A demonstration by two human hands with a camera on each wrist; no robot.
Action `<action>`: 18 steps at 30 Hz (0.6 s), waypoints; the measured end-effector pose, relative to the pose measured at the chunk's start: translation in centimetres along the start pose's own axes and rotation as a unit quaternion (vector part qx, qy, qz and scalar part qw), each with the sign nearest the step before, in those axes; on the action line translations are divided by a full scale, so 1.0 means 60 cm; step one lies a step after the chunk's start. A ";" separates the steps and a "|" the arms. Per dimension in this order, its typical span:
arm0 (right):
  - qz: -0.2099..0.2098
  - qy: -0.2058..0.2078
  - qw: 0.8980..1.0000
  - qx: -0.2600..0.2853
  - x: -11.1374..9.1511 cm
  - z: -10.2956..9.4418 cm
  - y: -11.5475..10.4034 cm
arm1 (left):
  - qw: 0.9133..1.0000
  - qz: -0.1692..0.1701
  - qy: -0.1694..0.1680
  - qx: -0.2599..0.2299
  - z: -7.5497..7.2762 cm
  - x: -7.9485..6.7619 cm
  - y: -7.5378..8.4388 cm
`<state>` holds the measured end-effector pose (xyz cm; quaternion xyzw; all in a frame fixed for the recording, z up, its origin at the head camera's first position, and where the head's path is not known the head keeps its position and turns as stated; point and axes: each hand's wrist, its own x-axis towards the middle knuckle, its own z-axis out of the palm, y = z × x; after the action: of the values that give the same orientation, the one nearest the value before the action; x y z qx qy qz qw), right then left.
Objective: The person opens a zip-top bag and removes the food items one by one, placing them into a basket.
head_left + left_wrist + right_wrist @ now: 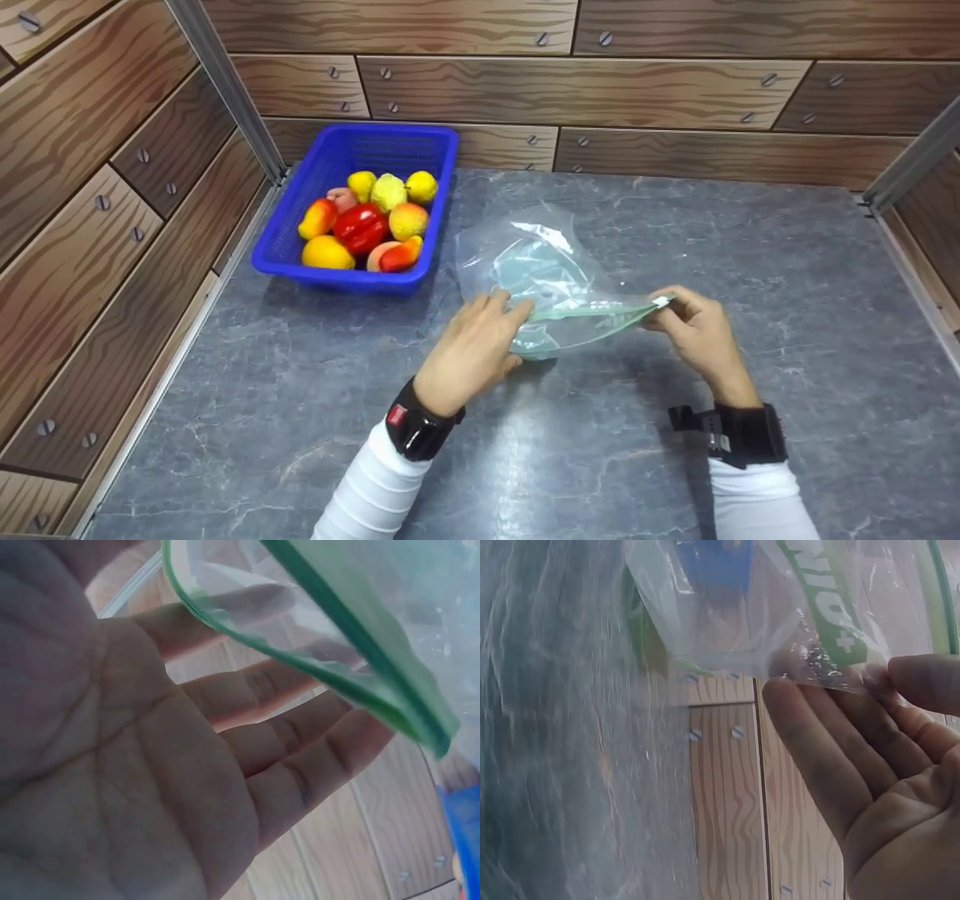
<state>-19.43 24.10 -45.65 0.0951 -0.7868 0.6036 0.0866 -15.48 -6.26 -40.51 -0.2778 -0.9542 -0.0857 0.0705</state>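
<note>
A clear zip bag (544, 259) with a green-edged mouth lies across the middle of the table, its mouth turned towards me and parted. At the right end of the mouth, by a white slider (661, 301), my right hand (701, 334) pinches the bag's edge between thumb and fingers. My left hand (471, 349) is at the mouth's left end. In the left wrist view its fingers (289, 727) stretch out nearly straight along the green edge (319, 596), partly seen through the film. Green print (826, 604) shows on the bag in the right wrist view.
Left of the bag stands a blue basket (337, 279) of fruit, with a red bell pepper (361, 229) among it. Wood-patterned panels (585, 90) and metal corner posts (229, 82) bound the grey marbled table (300, 420) at the back and sides.
</note>
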 end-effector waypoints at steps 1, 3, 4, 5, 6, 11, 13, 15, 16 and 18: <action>0.001 0.000 1.000 -0.004 0.000 -0.003 0.000 | 1.000 0.000 0.006 0.001 0.005 0.003 0.000; 0.003 -0.004 1.000 -0.014 0.000 -0.011 0.000 | 1.000 0.001 0.022 0.009 0.013 0.007 -0.001; 0.005 -0.005 1.000 -0.024 -0.001 -0.014 0.000 | 0.999 0.003 0.033 0.011 0.018 0.010 -0.001; 0.006 -0.006 0.999 -0.033 -0.001 -0.018 -0.001 | 0.999 0.004 0.045 0.014 0.022 0.012 -0.002; 0.007 -0.007 0.999 -0.043 -0.001 -0.021 -0.001 | 0.998 0.005 0.058 0.015 0.026 0.014 -0.003; 0.000 -0.007 0.994 -0.105 -0.001 -0.034 0.002 | 0.994 0.012 0.110 0.019 0.045 0.030 -0.011; -0.004 -0.006 0.993 -0.117 0.000 -0.036 0.006 | 0.991 0.012 0.128 0.026 0.054 0.038 -0.016; -0.009 -0.004 0.992 -0.126 0.000 -0.037 0.010 | 0.988 0.011 0.151 0.036 0.064 0.048 -0.023; -0.010 -0.003 0.992 -0.126 0.000 -0.036 0.012 | 0.986 0.009 0.162 0.041 0.070 0.053 -0.026; -0.006 0.000 0.992 -0.127 0.001 -0.035 0.015 | 0.981 0.004 0.187 0.053 0.082 0.063 -0.033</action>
<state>-19.67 26.38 -45.95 0.0882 -0.8564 0.4984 0.1021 -20.16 -4.96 -44.85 -0.2564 -0.9262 -0.0848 0.2630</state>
